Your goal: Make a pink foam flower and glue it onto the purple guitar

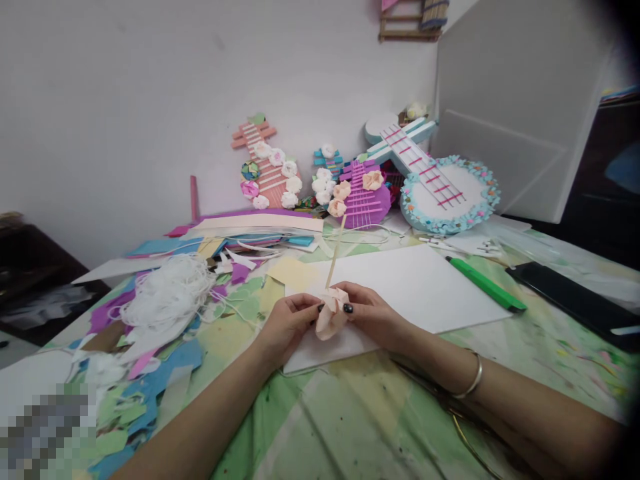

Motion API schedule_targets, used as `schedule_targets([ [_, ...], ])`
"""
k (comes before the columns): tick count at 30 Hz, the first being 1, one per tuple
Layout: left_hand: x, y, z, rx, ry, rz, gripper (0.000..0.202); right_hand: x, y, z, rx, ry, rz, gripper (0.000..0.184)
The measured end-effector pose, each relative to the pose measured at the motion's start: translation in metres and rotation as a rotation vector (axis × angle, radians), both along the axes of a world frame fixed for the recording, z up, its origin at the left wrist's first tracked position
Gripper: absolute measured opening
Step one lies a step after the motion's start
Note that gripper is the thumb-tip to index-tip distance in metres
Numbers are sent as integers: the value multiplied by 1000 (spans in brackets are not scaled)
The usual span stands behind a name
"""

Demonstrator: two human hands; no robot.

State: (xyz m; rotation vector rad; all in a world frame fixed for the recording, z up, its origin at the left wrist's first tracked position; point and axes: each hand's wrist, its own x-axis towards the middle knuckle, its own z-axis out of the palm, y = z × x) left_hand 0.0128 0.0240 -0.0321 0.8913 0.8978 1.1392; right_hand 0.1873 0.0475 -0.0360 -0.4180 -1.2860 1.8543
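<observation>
My left hand (287,325) and my right hand (373,313) meet over a white sheet (420,283) on the table. Both pinch a small peach paper flower (331,313) that is rolled around a thin wooden stick (335,252). The stick points up and away from me. Fingers of both hands are closed on the peach paper. A metal bangle (474,380) sits on my right wrist.
A green marker (485,285) and a black phone (575,298) lie to the right. A heap of white string (167,293) and coloured paper scraps (150,373) fill the left. Several guitar-shaped paper crafts (440,187) lean against the back wall. Scissors (450,407) lie under my right forearm.
</observation>
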Motion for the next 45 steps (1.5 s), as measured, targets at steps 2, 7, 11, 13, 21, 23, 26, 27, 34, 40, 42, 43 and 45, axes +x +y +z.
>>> schedule_targets([
  [2,-2,1,-1,-15,1,-16,24,-1,0,1,-63,27,-14,34],
  [7,-4,1,0,-34,22,-100,22,-4,1,3,-155,0,-134,38],
  [11,-5,-1,1,-53,27,-218,21,-3,3,2,-153,-51,-197,33],
  [13,-6,-2,1,-54,27,-233,21,-2,4,1,-148,-44,-204,30],
  [21,-7,-3,0,-109,56,-233,20,5,9,-4,-142,-10,-304,20],
  [23,-7,-3,1,-110,55,-230,21,5,9,-4,-152,-6,-291,21],
  [26,-7,-3,2,-110,40,-235,21,4,8,-3,-153,10,-277,22],
  [27,-7,-4,2,-109,35,-237,21,4,7,-2,-155,18,-277,23],
  [34,-5,-4,3,-121,42,-230,22,4,6,1,-171,31,-296,24],
  [40,-6,-5,4,-125,36,-237,22,5,8,-3,-130,43,-280,22],
  [42,-6,-4,4,-120,34,-240,22,5,8,-3,-125,42,-273,22],
  [43,-6,-4,4,-118,33,-241,21,4,8,-3,-125,40,-270,22],
  [45,-7,-4,3,-122,26,-243,21,4,8,-2,-131,42,-267,23],
])
